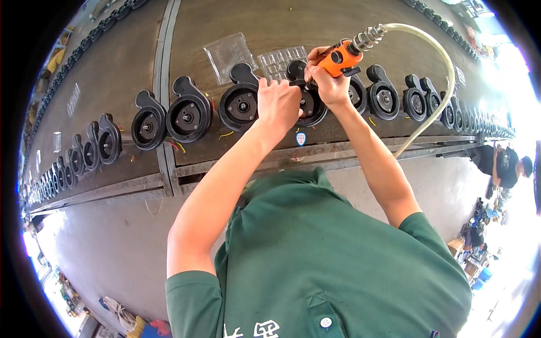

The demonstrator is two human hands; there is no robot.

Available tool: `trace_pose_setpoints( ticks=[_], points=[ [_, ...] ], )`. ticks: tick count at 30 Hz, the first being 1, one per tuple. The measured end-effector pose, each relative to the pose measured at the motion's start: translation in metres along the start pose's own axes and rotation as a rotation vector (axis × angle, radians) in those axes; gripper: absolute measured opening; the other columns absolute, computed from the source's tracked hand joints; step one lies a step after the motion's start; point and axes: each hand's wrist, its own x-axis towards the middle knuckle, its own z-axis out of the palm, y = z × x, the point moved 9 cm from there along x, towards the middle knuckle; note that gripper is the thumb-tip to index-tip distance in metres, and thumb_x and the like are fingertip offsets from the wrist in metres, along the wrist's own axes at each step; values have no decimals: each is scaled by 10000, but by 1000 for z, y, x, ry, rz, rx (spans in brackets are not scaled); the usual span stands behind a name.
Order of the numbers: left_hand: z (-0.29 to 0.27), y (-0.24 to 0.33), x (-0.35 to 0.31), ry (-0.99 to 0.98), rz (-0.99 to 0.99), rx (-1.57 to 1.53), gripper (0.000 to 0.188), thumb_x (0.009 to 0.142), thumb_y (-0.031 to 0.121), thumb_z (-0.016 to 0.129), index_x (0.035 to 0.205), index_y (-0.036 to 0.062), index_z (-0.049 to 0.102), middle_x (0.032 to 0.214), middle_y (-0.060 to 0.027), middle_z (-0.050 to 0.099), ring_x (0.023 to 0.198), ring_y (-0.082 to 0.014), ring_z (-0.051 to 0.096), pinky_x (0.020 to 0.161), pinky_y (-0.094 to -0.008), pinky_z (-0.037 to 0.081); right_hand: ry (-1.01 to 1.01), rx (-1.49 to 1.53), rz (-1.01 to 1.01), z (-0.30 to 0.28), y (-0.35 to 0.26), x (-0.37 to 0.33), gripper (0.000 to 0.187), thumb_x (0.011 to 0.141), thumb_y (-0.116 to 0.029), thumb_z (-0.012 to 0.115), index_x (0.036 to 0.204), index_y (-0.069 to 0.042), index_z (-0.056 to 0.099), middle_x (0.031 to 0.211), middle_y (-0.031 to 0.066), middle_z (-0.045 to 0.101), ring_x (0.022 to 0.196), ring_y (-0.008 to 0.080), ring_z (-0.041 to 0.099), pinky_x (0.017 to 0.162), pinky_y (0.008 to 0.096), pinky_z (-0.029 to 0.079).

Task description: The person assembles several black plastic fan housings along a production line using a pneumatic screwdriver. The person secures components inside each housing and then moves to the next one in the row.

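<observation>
My right hand (329,83) is wrapped round an orange air-powered tool (340,58), with a metal coupling and a pale hose at its back end. The tool's front end points down toward a black round blower housing (313,112) and is mostly hidden by my fingers. On that housing's left side rests my left hand (279,104), its fingers curled over the edge; the fingertips are partly hidden. Close by on the left sits another black housing (232,107), with a metal shaft at its centre. To the right, one more housing (356,93) is partly covered by my right wrist.
Several similar housings (190,116) stand in a row along the front of the brown table (135,67). Behind them lie two clear plastic trays (230,56). The hose (449,67) arcs over the housings on the right. A metal rail (225,166) edges the table; people (507,169) are far right.
</observation>
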Motion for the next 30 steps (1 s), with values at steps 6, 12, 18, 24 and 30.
trace_pose_setpoints(
  ticks=[6, 12, 18, 24, 30],
  points=[
    [0, -1, -3, 24, -45, -22, 354, 722, 406, 881, 842, 93, 768, 946, -80, 711, 971, -268, 688, 966, -449, 443, -8, -24, -8, 5, 1, -1, 127, 792, 58, 600, 915, 28, 613, 771, 52, 651, 643, 85, 608, 593, 248, 511],
    [2, -2, 0, 26, -52, -44, 342, 728, 409, 877, 849, 105, 777, 934, -77, 714, 967, -268, 691, 966, -454, 437, 13, -65, -14, 3, -3, 6, 120, 789, 65, 590, 899, 25, 612, 766, 50, 647, 618, 84, 600, 565, 243, 495],
    [2, -6, 10, -77, 32, -8, 297, 735, 390, 871, 924, 172, 802, 914, -81, 724, 949, -264, 705, 902, -448, 446, -6, -27, 12, -2, -3, 3, 155, 804, 67, 591, 953, 29, 612, 755, 27, 623, 609, 91, 596, 571, 243, 489],
    [3, -9, 9, -139, 43, -19, 288, 739, 357, 869, 967, 193, 807, 943, -75, 738, 981, -256, 712, 893, -439, 453, -67, -77, 43, -4, 5, -7, 185, 869, 17, 575, 1054, 12, 571, 799, 59, 590, 701, 163, 593, 679, 316, 507],
    [3, -6, 10, -55, 61, -46, 258, 707, 328, 876, 824, 126, 766, 874, -83, 734, 935, -270, 721, 889, -428, 479, -76, -39, -2, -4, 2, -1, 211, 862, 55, 586, 1073, 62, 580, 795, 56, 628, 665, 120, 606, 636, 271, 521]
  ],
)
